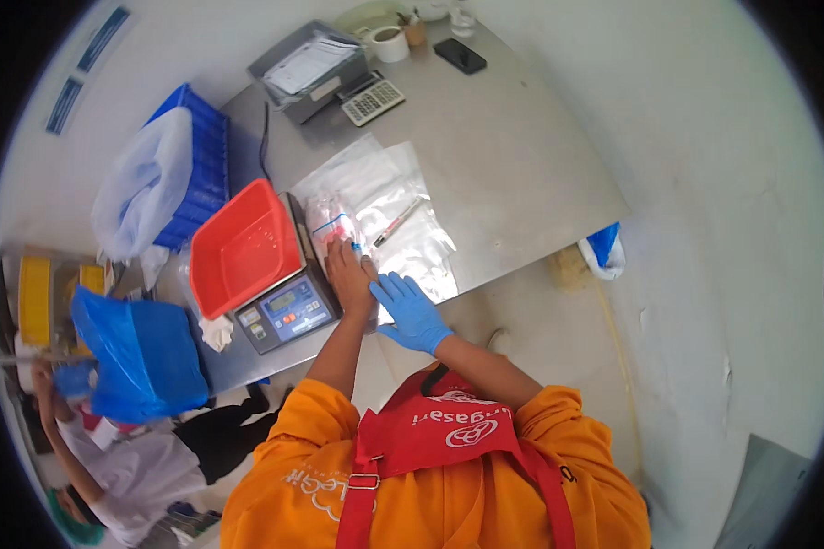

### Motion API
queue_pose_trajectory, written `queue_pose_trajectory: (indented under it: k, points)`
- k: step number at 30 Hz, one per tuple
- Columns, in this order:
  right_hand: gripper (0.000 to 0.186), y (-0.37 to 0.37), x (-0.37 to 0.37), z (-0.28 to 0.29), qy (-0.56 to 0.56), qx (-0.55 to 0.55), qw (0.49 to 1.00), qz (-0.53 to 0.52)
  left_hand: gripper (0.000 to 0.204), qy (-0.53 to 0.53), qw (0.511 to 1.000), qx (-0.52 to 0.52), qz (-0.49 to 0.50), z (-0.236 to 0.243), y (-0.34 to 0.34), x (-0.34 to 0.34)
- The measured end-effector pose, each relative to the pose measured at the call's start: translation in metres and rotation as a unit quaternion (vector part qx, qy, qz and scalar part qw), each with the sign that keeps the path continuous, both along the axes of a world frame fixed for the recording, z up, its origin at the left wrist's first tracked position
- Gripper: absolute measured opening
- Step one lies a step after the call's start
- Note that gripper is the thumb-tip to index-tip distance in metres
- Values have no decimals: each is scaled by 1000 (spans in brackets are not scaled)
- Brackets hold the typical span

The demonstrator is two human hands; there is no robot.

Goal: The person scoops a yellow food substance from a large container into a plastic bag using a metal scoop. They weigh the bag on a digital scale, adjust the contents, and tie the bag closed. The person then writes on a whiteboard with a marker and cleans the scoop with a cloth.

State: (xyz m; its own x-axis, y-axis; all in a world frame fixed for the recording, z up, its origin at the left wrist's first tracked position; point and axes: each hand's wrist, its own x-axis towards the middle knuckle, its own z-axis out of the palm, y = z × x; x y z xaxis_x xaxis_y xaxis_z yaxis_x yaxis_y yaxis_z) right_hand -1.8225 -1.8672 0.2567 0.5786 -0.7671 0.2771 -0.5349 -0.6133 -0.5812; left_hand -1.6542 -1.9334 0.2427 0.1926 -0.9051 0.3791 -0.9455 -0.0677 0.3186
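Observation:
My bare left hand lies with its fingers stretched out over the lower end of a small clear plastic bag with pinkish contents. My right hand, in a blue glove, is flat with its fingers apart, and its fingertips reach close to the left hand. Under and beside them several clear plastic bags are spread on the table, with a pen or marker on top. Just left of my left hand stands a digital scale bearing a red plastic tub.
The steel table also carries a calculator, a grey bin of papers, a tape roll and a phone. At left are a lined blue crate, a blue bag and another person.

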Motion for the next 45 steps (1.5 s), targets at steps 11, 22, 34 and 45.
queue_pose_trajectory:
  k: [11,22,34,45]
  points:
    - [68,-107,-381,-11,251,36,725,-641,46,-4,1000,7,-11,15,1,-19]
    - [77,-93,-110,-17,105,-48,993,-1,46,-13,1000,7,-15,15,2,-15]
    - [54,-32,-596,-78,15,69,784,-616,23,-5,1000,3,4,50,-73,7]
    - [29,294,-445,-193,-189,522,520,-649,32,-98,930,342,90,87,-174,55]
